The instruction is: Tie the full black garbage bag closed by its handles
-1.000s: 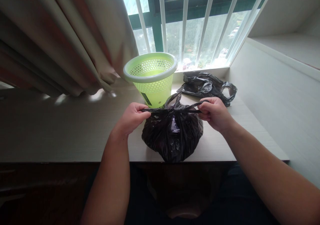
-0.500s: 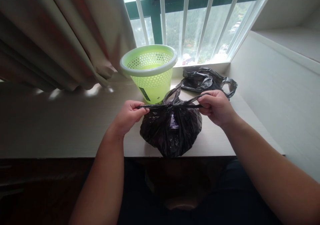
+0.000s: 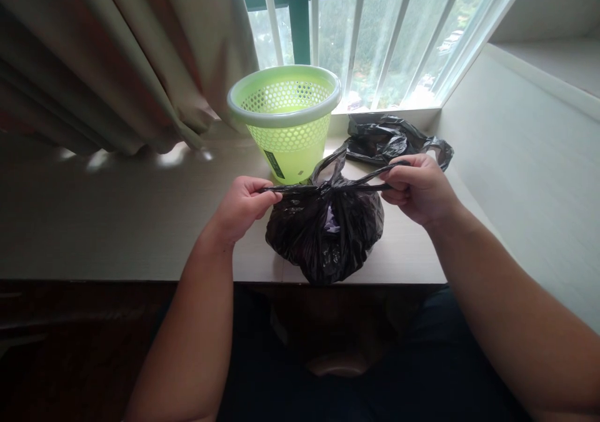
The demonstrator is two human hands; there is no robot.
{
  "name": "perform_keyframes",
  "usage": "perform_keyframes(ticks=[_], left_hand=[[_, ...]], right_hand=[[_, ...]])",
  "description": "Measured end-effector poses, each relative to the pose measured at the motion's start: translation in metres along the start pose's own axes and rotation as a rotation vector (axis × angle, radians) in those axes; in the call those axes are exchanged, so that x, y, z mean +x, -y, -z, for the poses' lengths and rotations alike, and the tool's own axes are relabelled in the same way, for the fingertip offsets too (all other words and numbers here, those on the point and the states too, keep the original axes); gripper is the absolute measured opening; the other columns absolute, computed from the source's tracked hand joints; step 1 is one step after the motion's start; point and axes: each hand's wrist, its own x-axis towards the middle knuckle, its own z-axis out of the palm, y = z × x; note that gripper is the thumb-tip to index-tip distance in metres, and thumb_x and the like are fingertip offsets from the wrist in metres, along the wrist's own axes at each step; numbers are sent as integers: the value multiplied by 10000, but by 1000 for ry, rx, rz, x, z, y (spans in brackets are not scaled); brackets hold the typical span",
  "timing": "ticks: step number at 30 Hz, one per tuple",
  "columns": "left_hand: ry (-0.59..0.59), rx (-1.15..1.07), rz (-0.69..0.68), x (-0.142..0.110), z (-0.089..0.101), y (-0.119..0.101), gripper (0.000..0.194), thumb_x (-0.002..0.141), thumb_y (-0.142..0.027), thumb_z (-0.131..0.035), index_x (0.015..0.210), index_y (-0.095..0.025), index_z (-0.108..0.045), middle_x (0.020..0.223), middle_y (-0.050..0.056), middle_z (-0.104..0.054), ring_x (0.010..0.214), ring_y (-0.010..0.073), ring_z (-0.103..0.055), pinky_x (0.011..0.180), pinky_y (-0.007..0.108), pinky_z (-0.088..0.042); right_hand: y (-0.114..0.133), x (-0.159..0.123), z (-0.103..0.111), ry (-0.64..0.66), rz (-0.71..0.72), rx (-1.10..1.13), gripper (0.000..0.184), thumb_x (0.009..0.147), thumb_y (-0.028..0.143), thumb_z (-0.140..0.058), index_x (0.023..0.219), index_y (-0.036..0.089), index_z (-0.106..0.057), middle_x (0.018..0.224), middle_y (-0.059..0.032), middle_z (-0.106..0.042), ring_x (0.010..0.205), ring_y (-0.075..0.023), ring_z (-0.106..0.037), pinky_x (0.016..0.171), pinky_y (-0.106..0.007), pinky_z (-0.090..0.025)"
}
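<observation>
A full black garbage bag (image 3: pixel 323 241) rests on the pale window ledge, close to its front edge. Something pale purple shows through a gap in its front. My left hand (image 3: pixel 244 206) is closed, pinching one twisted handle of the bag and holding it out to the left. On the other side, my right hand (image 3: pixel 419 187) grips the opposite strands, pulled out to the right. The stretched strands cross in a knot (image 3: pixel 325 187) at the top of the bag, and a loose loop (image 3: pixel 335 162) of plastic sticks up behind it.
Just behind the bag stands a light green perforated wastebasket (image 3: pixel 285 140). Another black plastic bag (image 3: pixel 389 137) lies crumpled at the back right. A curtain (image 3: pixel 178 65) hangs at left, a barred window (image 3: pixel 365 47) is behind, and a white panel (image 3: pixel 529 159) bounds the right.
The strands between my hands look slightly longer and tauter, with the knot drawn tighter. The view has shifted a little; the bag stays on the ledge.
</observation>
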Motion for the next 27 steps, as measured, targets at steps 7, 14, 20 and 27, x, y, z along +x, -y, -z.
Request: perform_keyframes(ticks=[7,14,20,27], left_hand=[[4,-19,13,-2,2,3,390,720,-307,-745,514,-208,-429,459,-53,-343,451,55,-256,472,261,-128],[-109,86,-117,-5,-3,3,437,738,-311,-719,484,-203,-379,463,-48,-319,478,60,-240,479,274,-121],[-182,151,-174,-8,-5,1,461,750,-302,-711,472,-193,-360,477,-44,-296,497,65,-224,485,279,-117],[-221,210,-212,-5,-6,4,457,745,-301,-697,463,-196,-354,483,-45,-276,494,71,-226,490,289,-120]], right_hand=[[0,-1,3,6,13,-17,481,645,101,-809,471,224,-377,516,69,-236,447,-43,-201,429,-273,-90],[3,-4,4,-11,39,-31,507,635,119,-846,457,222,-382,508,74,-231,446,-43,-191,427,-280,-96],[7,-6,2,-45,33,-23,432,614,85,-772,432,212,-401,492,74,-236,438,-40,-194,446,-288,-81],[8,-7,6,-24,47,-48,489,635,104,-830,446,216,-393,512,70,-215,454,-49,-180,452,-300,-77]])
